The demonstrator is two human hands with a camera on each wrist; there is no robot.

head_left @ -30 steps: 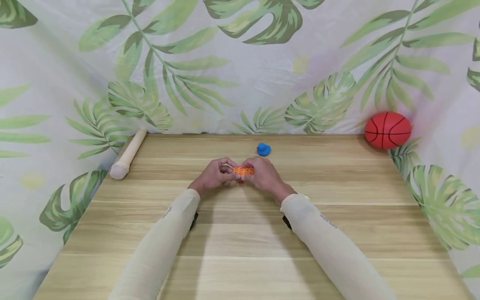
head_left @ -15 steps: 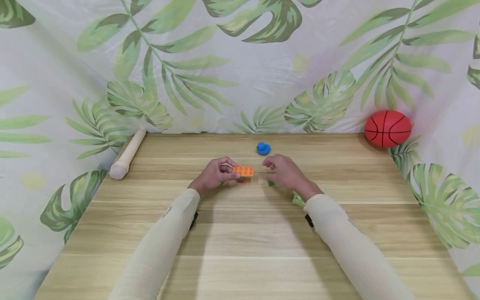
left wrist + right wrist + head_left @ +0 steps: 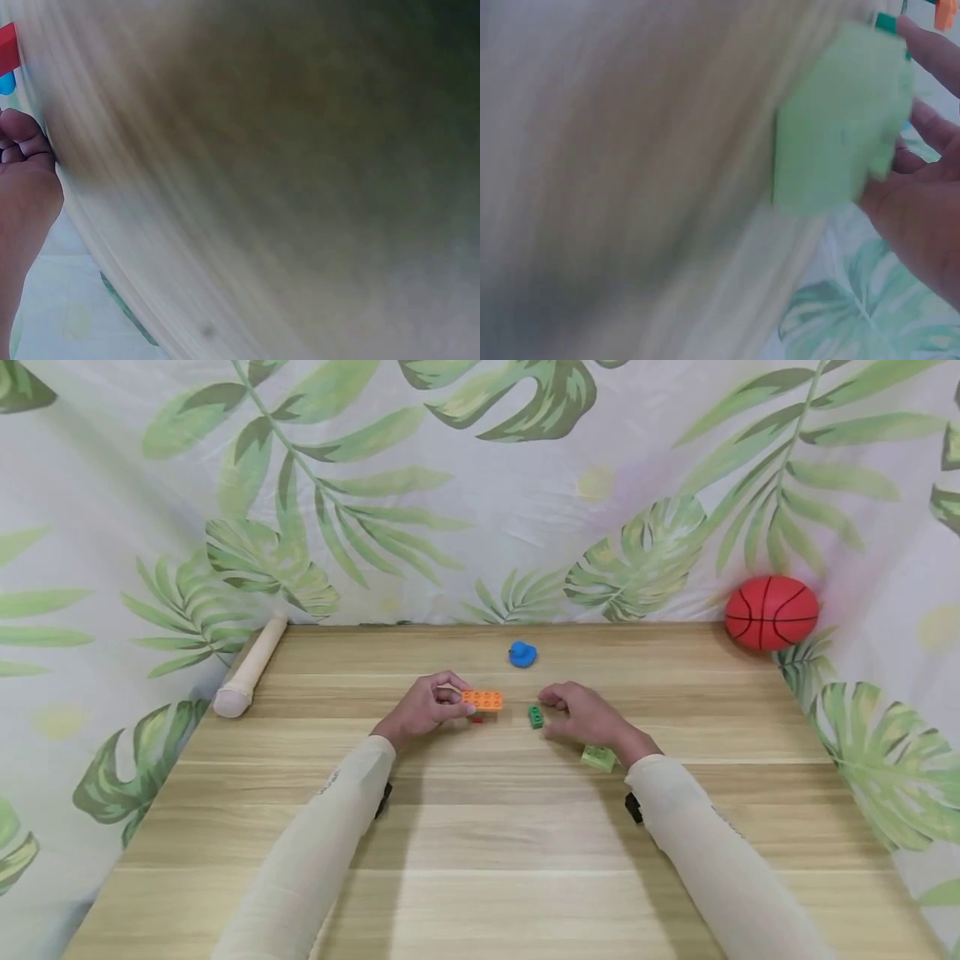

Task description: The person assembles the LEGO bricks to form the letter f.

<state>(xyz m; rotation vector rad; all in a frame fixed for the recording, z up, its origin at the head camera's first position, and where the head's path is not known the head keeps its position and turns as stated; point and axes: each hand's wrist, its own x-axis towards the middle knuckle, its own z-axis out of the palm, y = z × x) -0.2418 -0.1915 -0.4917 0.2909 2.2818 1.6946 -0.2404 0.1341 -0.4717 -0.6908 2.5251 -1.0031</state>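
Observation:
My left hand (image 3: 423, 708) pinches the left end of an orange studded toy brick (image 3: 482, 700) between thumb and fingers. A bit of a red brick (image 3: 477, 719) shows just below the orange one, and at the left edge of the left wrist view the red brick (image 3: 7, 49) shows larger. My right hand (image 3: 588, 717) hovers over the table with thumb and fingers apart, their tips right beside a small dark green brick (image 3: 536, 717). A pale green block (image 3: 597, 757) lies partly under the right wrist; in the right wrist view this pale green block (image 3: 840, 127) looks large and blurred.
A blue toy duck (image 3: 522, 654) sits farther back, beyond the hands. A red toy basketball (image 3: 772, 613) rests at the back right corner. Along the left edge of the wooden table (image 3: 465, 877) lies a beige microphone-shaped object (image 3: 251, 668). Leaf-printed cloth (image 3: 420, 527) hangs behind.
My right hand has let go of the orange brick and moved right, to the dark green brick. My left hand still holds the orange brick in nearly the same place.

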